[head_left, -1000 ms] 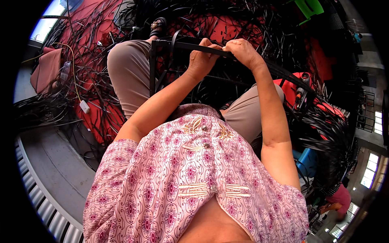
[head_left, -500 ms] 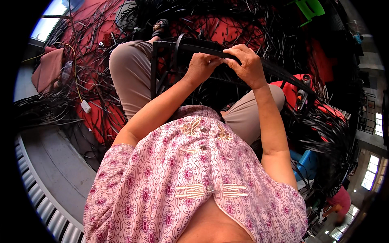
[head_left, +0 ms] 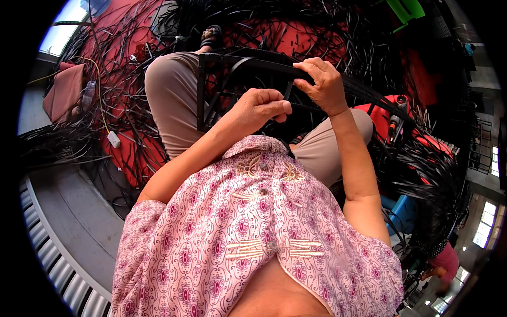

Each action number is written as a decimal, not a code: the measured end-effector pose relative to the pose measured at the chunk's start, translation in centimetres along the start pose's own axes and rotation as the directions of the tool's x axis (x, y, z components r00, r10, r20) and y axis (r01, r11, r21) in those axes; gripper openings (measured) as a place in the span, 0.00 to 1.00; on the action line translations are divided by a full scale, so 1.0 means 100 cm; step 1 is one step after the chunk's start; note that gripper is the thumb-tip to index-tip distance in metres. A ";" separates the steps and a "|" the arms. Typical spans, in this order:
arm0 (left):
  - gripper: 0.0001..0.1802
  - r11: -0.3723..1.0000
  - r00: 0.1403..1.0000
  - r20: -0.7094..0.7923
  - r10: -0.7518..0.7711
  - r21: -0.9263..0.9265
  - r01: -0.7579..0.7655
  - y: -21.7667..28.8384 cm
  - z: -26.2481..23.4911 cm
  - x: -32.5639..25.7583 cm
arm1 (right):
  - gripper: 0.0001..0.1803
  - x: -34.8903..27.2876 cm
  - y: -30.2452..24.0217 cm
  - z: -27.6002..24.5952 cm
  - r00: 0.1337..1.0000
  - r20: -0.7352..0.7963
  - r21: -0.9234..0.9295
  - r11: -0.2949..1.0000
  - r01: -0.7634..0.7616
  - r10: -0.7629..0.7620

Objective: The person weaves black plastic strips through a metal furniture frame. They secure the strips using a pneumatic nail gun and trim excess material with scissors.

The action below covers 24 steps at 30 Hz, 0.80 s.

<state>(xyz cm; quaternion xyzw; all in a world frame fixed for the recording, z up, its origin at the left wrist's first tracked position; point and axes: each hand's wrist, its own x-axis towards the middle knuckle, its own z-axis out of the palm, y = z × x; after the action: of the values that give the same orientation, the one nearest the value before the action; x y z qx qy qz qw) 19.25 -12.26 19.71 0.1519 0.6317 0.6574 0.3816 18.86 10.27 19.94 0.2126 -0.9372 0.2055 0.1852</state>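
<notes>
Risk, as we judge it: strap [head_left: 288, 90] slackening or twisting, should our pinch slip. Frame [head_left: 201, 92], black: one, standing at our knees [head_left: 166, 79]. Left hand [head_left: 260, 110]: fingers curled, pinching the strap below the frame's top edge. Right hand [head_left: 323, 84]: half-spread, fingertips touching that edge.

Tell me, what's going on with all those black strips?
A person is working on a black, angular frame between bent knees. The left hand pinches a narrow, flat black strip near the frame's long bar; the right hand is curled at that bar. Loose black strips litter the red floor covering.
</notes>
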 end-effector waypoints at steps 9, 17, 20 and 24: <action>0.12 0.692 0.630 0.622 0.464 0.189 -0.697 0.087 -0.037 -0.086 | 0.14 -0.007 0.006 0.012 0.982 -0.105 -0.172 0.975 0.137 -0.157; 0.23 0.473 0.447 0.738 0.505 0.197 -0.859 0.174 -0.173 -0.258 | 0.14 -0.006 0.000 0.013 0.968 -0.135 -0.230 0.957 0.176 -0.210; 0.19 0.397 0.575 0.183 0.798 0.558 -0.729 0.169 -0.204 -0.326 | 0.14 -0.003 -0.003 0.012 0.969 -0.131 -0.223 0.958 0.179 -0.211; 0.19 0.317 0.555 -0.155 0.817 0.925 -0.208 0.169 -0.259 -0.340 | 0.14 -0.001 -0.006 0.012 0.973 -0.110 -0.257 0.952 0.167 -0.201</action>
<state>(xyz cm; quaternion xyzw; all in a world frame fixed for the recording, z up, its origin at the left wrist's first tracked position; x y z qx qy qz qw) 18.87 -52.83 41.30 0.2989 0.8516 0.3715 -0.2179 18.93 9.25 19.08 0.2600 -0.9168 0.0833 0.2915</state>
